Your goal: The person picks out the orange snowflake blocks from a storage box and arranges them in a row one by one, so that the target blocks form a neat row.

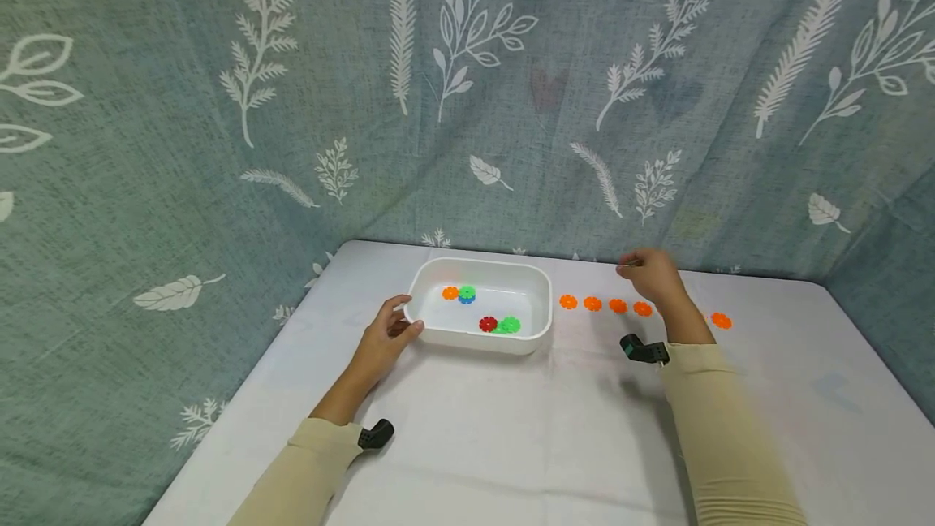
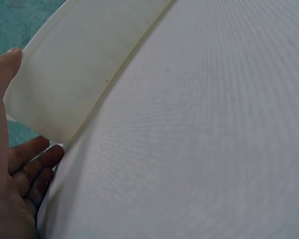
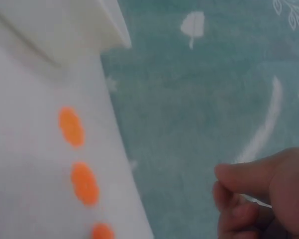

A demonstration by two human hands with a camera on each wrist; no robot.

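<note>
My left hand grips the near left corner of a white plastic tray, its thumb on the near side. In the left wrist view that thumb touches the tray wall, with the other fingers around the corner. Inside lie flower-shaped discs: an orange disc, a green disc over a blue one, a red disc and green ones. My right hand hovers above the far side of the table, its thumb and forefinger tips together and other fingers curled. I see nothing held between them.
Several orange flower-shaped discs lie in a row right of the tray; the right forearm covers part of it. Another orange disc ends the row. A leaf-patterned green curtain borders the white-covered table.
</note>
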